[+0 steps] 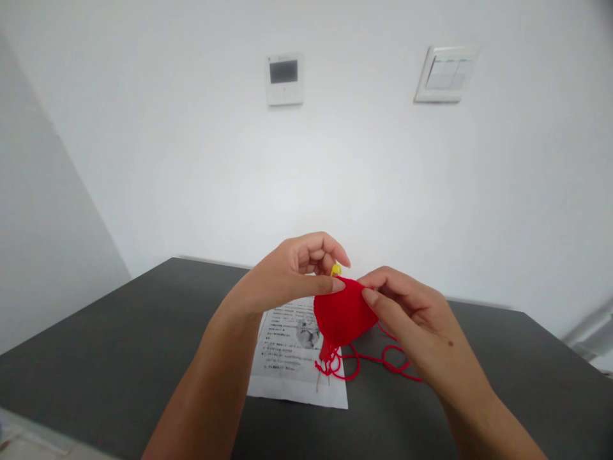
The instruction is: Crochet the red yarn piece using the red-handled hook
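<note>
A red crochet piece [345, 313] is held up above the table between my two hands. My left hand [309, 265] grips its upper left edge, thumb on the front, curled fingers behind and the index finger raised clear. Beside those fingers, at the top edge, is a small yellow stitch marker [336, 269]. My right hand [407, 303] pinches the right edge between thumb and forefinger. Short red yarn ends [328, 365] dangle from the bottom. A loose strand of red yarn [393, 361] loops over the table toward my right wrist, which hides part of it.
Under the work lies a printed paper sheet [297, 386] with a dark round picture, on the dark grey table [143, 345]. The table's far edge meets a white wall [354, 160]. A thermostat-like panel [285, 80] and a light switch [445, 75] are mounted there.
</note>
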`<state>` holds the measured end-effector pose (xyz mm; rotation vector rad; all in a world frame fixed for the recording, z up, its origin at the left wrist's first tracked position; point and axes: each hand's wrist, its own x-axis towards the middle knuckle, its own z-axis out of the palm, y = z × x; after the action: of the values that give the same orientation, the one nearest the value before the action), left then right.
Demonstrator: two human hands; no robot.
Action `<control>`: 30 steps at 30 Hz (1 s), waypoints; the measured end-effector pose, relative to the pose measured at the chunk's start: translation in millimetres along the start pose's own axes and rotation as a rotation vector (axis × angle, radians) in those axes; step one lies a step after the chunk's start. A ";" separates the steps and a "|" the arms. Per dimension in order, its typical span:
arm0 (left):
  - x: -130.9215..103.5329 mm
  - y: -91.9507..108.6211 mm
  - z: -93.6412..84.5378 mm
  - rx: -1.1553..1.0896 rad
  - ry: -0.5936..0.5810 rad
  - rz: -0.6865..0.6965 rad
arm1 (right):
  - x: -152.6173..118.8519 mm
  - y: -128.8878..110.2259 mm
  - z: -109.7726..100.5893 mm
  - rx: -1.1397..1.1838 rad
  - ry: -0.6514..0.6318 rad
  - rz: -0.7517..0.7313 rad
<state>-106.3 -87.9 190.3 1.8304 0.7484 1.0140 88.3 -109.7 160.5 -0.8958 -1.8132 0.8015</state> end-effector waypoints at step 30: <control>-2.0 6.3 3.2 0.030 0.032 -0.032 | 1.2 -1.5 1.0 -0.015 0.026 0.008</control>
<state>-104.0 -93.4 194.4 1.8260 0.8136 1.0183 86.8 -109.7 161.9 -0.9194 -1.7959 0.7785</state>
